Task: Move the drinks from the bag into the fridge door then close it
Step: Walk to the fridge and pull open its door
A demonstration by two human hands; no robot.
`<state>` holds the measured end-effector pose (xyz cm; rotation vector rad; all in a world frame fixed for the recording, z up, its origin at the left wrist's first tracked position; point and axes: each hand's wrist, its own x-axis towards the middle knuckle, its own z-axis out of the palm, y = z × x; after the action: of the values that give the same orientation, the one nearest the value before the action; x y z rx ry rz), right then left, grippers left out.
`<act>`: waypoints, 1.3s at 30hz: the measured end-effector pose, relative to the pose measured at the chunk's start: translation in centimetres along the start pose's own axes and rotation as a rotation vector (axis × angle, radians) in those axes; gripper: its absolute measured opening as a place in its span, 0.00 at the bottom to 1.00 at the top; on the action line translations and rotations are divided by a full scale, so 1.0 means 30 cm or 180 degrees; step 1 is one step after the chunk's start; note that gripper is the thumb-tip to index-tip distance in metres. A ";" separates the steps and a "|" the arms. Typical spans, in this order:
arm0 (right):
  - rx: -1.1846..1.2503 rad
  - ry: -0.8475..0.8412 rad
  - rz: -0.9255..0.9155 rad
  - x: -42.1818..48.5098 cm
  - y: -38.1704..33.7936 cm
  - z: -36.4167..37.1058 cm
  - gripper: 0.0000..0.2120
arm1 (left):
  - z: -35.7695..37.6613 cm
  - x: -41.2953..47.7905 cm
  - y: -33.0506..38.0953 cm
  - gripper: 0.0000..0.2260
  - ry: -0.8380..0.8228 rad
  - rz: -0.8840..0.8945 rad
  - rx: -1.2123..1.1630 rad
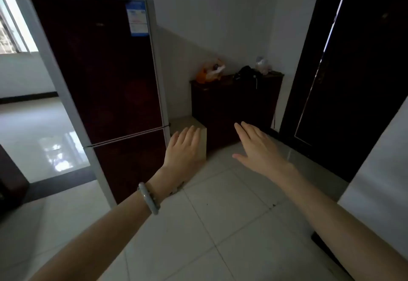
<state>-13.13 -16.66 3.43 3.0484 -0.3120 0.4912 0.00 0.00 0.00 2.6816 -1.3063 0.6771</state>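
A tall dark-red fridge with silver edges stands at the left, both its doors closed. My left hand, a pale bangle on its wrist, is held out flat and empty just right of the fridge's lower half. My right hand is also stretched forward, fingers apart, holding nothing. On a dark low cabinet against the far wall lie an orange-and-white plastic bag, a black bag and a clear bag. No drinks show.
A beige box sits on the floor between fridge and cabinet, partly behind my left hand. A dark wooden door fills the right side. Pale floor tiles stretch in front; a window is at the far left.
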 end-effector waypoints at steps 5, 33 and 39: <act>0.0120 -0.0147 0.0069 0.007 0.040 0.056 0.39 | 0.086 -0.006 -0.003 0.38 -0.0149 0.0017 0.0132; 0.0034 -0.0106 0.0003 1.062 0.311 0.447 0.39 | 0.610 0.935 -0.477 0.39 -0.0169 0.0093 0.0226; 0.0090 -0.0123 -0.0055 1.172 0.346 0.499 0.38 | 0.677 1.028 -0.525 0.39 -0.0182 0.0085 0.0225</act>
<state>22.04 -34.59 0.34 3.0885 -0.2823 0.4400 35.81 -17.84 -3.37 2.7638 -1.3590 0.6664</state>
